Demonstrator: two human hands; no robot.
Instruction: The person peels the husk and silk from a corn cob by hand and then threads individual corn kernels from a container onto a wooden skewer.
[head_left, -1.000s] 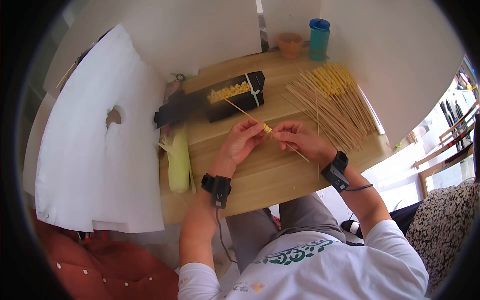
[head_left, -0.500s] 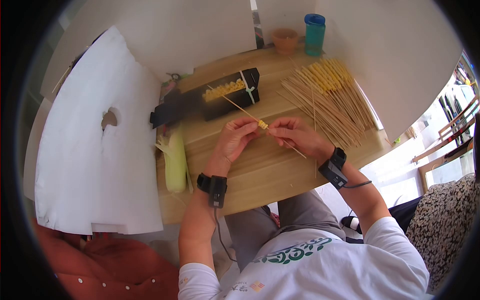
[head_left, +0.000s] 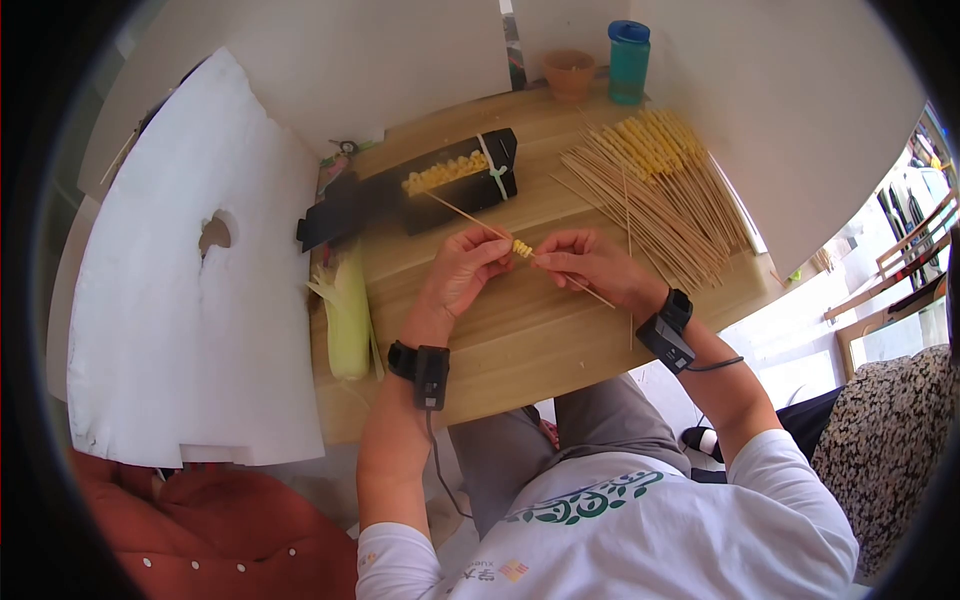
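Observation:
A thin wooden skewer (head_left: 468,216) slants between my hands, with a short row of yellow corn kernels (head_left: 522,248) around its middle. My left hand (head_left: 470,268) pinches the skewer at the upper-left side of the kernels. On their lower-right side my right hand (head_left: 592,265) grips the same stick, whose end sticks out below the fingers. Behind my hands lies a black box (head_left: 460,205) holding loose corn kernels (head_left: 445,174). To the right are many bare skewers (head_left: 640,215) beside several skewers threaded with corn (head_left: 655,145).
A green corn husk or cob (head_left: 347,325) lies at the table's left edge, by a white foam board (head_left: 150,300). A clay pot (head_left: 569,75) and a blue-green bottle (head_left: 628,65) stand at the back. A person's patterned clothing (head_left: 885,440) shows at right.
The view has shifted slightly. My left hand has slid a little up and left from the kernels, so more of them show between my hands. Both hands still hold the skewer.

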